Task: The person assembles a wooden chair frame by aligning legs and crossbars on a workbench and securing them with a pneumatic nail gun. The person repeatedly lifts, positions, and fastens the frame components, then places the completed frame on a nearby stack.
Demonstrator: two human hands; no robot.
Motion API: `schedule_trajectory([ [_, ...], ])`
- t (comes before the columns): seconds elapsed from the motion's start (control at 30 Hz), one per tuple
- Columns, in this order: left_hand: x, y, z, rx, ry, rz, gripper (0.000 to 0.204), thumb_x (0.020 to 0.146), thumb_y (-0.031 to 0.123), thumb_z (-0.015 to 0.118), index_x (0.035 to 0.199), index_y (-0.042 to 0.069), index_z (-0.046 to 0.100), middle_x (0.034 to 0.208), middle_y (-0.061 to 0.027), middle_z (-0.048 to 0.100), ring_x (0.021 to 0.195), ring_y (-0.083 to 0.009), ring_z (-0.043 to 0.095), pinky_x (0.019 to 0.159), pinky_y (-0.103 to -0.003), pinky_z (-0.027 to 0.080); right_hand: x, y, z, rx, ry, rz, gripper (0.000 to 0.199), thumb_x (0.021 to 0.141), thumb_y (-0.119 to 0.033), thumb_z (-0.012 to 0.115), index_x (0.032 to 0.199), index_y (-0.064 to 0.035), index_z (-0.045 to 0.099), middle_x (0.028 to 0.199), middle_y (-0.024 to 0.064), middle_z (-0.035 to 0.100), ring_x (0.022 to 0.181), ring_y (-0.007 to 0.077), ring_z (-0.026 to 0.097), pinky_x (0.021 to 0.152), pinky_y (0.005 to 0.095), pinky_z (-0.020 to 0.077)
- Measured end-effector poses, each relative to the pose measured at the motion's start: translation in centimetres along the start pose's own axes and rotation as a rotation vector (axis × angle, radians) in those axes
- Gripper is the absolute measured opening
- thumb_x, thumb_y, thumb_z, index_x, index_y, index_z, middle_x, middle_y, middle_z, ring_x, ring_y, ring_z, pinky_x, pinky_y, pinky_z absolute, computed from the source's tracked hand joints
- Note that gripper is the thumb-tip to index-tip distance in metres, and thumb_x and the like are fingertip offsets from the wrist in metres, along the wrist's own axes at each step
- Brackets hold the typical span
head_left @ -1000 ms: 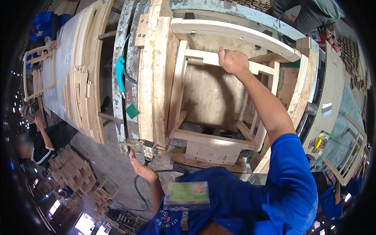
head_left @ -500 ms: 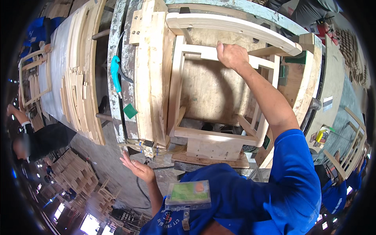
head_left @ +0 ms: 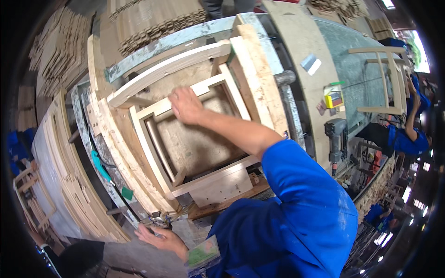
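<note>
A pale wooden chair frame [head_left: 162, 74] lies in a wooden clamping jig [head_left: 259, 78] on the workbench. My right hand [head_left: 185, 104] rests on the frame's inner crossbar, fingers curled over it. My left hand [head_left: 160, 237] is low at the bench's near edge, fingers spread, touching a small metal fitting by a green tag [head_left: 127, 193]. My blue sleeve [head_left: 301, 204] and a green badge [head_left: 203, 252] fill the lower middle.
A stack of curved wooden parts [head_left: 69, 185] lies left of the jig. A power tool [head_left: 336, 134] and a yellow item [head_left: 333, 99] sit on the bench at right. A person in blue [head_left: 410, 134] handles another chair frame [head_left: 384, 78] at far right.
The view has swung, so the jig now sits tilted in the picture. My right hand stays on the crossbar. My left hand has moved from open air to the bench edge.
</note>
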State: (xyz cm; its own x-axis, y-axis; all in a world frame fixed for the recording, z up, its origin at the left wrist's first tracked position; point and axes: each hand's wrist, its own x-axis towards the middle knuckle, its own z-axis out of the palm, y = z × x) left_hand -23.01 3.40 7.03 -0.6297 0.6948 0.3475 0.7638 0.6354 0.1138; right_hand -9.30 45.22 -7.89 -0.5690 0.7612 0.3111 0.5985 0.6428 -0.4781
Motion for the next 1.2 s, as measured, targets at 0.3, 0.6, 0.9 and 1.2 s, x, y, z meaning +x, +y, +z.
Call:
schedule_trajectory([
  [0.3, 0.5, 12.8, 14.6, -0.490, -0.643, 0.315, 0.029, 0.100, 0.024, 0.059, 0.116, 0.004, 0.071, 0.098, -0.0201, 0.074, 0.094, -0.0400, 0.071, 0.086, -0.050, 0.055, -18.6, 6.9, -24.0, -0.275, 0.269, 0.790, 0.032, 0.095, -0.020, 0.063, 0.121, -0.0017, 0.061, 0.115, 0.0214, 0.062, 0.104, 0.0416, 0.061, 0.091, 0.0493, 0.0490],
  [0.6, 1.6, 13.5, 13.3, -0.414, -0.803, 0.124, 0.041, 0.102, 0.040, 0.051, 0.109, 0.004, 0.071, 0.101, -0.0214, 0.074, 0.095, -0.0396, 0.072, 0.086, -0.050, 0.057, -19.5, 10.0, -25.3, 0.276, 0.299, 0.940, 0.025, 0.105, -0.028, 0.056, 0.105, -0.0053, 0.064, 0.076, 0.0021, 0.057, 0.066, 0.0127, 0.055, 0.059, 0.0315, 0.0460],
  [0.9, 0.9, 12.7, 14.0, -0.439, -0.816, 0.035, 0.037, 0.100, 0.036, 0.053, 0.099, 0.004, 0.071, 0.097, -0.0209, 0.074, 0.093, -0.0394, 0.072, 0.084, -0.051, 0.057, 10.4, -16.6, -46.3, 0.712, 0.439, -0.218, 0.030, 0.105, -0.035, 0.059, 0.103, -0.0065, 0.065, 0.067, 0.0011, 0.055, 0.045, 0.0123, 0.048, 0.038, 0.0264, 0.0416],
  [1.2, 0.5, 12.2, 13.5, -0.477, -0.861, 0.113, 0.040, 0.101, 0.034, 0.047, 0.103, 0.001, 0.071, 0.098, -0.0226, 0.075, 0.092, -0.0386, 0.074, 0.083, -0.051, 0.059, 8.2, -16.9, -13.6, 0.344, -0.468, 0.072, 0.034, 0.107, -0.038, 0.052, 0.096, -0.0069, 0.061, 0.068, 0.0038, 0.056, 0.052, 0.0142, 0.054, 0.044, 0.0297, 0.0429],
])
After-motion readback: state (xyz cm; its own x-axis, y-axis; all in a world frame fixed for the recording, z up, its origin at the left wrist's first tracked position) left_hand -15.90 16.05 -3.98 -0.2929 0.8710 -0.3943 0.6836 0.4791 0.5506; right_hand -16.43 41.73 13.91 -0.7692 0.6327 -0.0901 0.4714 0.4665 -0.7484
